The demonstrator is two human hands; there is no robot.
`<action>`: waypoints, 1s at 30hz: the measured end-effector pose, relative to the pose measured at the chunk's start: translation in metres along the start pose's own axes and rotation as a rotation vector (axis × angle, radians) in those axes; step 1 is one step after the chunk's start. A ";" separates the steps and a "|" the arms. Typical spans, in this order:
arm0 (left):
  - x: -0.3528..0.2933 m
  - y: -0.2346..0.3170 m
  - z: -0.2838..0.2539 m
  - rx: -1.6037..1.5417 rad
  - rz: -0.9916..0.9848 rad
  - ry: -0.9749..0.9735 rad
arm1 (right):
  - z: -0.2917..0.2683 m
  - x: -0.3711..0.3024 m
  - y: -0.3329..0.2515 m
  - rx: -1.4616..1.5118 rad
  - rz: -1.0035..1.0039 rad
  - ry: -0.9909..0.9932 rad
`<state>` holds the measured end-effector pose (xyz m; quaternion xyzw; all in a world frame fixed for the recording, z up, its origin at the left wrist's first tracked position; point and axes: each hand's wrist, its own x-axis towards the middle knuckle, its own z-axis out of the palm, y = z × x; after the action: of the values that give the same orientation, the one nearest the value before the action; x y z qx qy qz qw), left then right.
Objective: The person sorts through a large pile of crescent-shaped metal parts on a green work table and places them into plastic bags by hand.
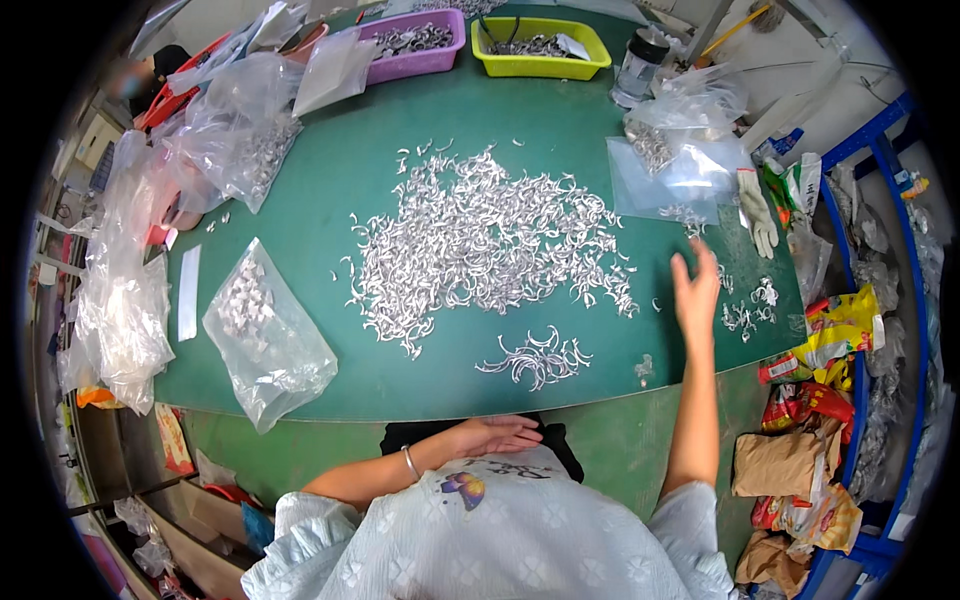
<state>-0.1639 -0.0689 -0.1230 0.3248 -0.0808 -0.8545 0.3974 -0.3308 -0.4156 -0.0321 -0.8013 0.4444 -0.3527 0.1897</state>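
My right hand (pixel 695 290) is raised over the right part of the green table (pixel 460 120). Its fingers are apart and nothing shows in them. Beside it lie small silvery metal pieces (pixel 742 318) in a loose cluster, and more sit just past its fingertips. A broad heap of small curved metal pieces (pixel 480 240) covers the table's middle. Closer to me is a smaller pile of longer, thin curved pieces (pixel 540 360). My left hand (pixel 497 433) rests by the near edge in front of my body, fingers stretched out and holding nothing visible.
A clear bag with pale pieces (pixel 265 330) and a white strip (pixel 188 292) lie at left, near heaped plastic bags (pixel 125 270). Purple (pixel 420 55) and yellow (pixel 545 60) bins stand at the back. At right are a jar (pixel 640 70), a plastic sheet (pixel 660 185) and a glove (pixel 757 215).
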 end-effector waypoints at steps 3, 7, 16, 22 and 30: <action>-0.007 0.001 0.003 0.192 0.027 0.054 | 0.012 0.079 0.053 -0.357 0.031 0.152; -0.015 0.011 0.000 0.754 0.138 -0.134 | 0.030 0.143 0.081 -0.436 0.322 0.011; -0.051 0.032 0.005 0.796 0.125 -0.130 | 0.007 0.199 0.080 0.460 0.609 0.090; -0.065 0.064 0.036 0.604 0.207 -0.044 | -0.036 0.181 -0.007 0.598 0.436 0.214; -0.066 0.108 0.076 0.235 0.707 0.281 | -0.054 0.022 -0.168 0.372 -0.287 -0.215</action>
<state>-0.1122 -0.1026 0.0114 0.4341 -0.2297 -0.5972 0.6342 -0.2654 -0.3444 0.1165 -0.8404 0.2309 -0.3643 0.3281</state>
